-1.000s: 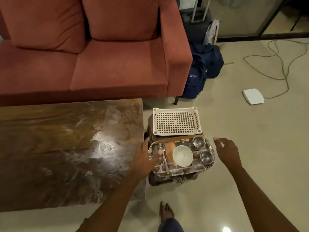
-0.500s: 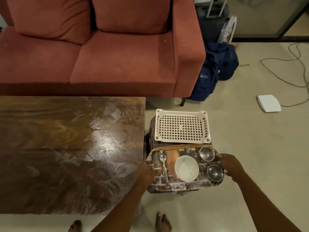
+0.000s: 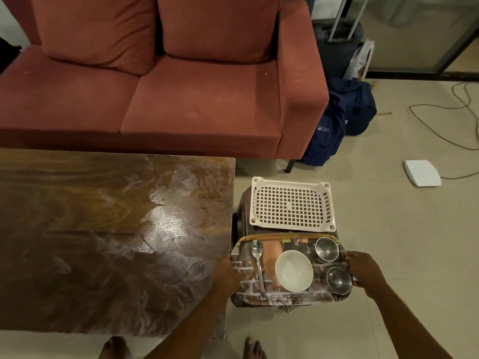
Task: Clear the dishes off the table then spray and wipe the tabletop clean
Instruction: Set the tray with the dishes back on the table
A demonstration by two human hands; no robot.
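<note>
Head view, far left: dark wooden table (image 3: 77, 229), glossy, streaked with pale smears and a bright glare patch near its right half. Behind it, along the far edge, a rust-red sofa (image 3: 181, 99) with two back cushions. At the bottom edge, two bare feet (image 3: 115, 348) on pale floor tiles. Just past the table's right edge, left hand (image 3: 225, 277), grip clamped on the left rim of a printed tray (image 3: 293, 301), fingertips hidden under the rim. Tray off the table, over a dark stool (image 3: 242, 211) on the floor; cannot tell whether resting on it or lifted clear. On the tray, from its left: steel spoon (image 3: 258, 265) lying lengthwise with the bowl end away, then a white bowl (image 3: 293, 270) upright near the middle, then two steel cups, far one (image 3: 327, 249) and near one (image 3: 338, 280), both upright at the right end. Beyond the tray, touching its far rim, a white perforated basket (image 3: 290, 206) on the same stool. At the tray's right rim, right hand (image 3: 363, 269), grip closed on that rim between the two cups. Further right and back: blue bag (image 3: 337, 120) against the sofa arm, dark suitcase (image 3: 337, 42) behind it, white flat device (image 3: 422, 173) on the floor, thin cable (image 3: 427, 125) looping beside it.
</note>
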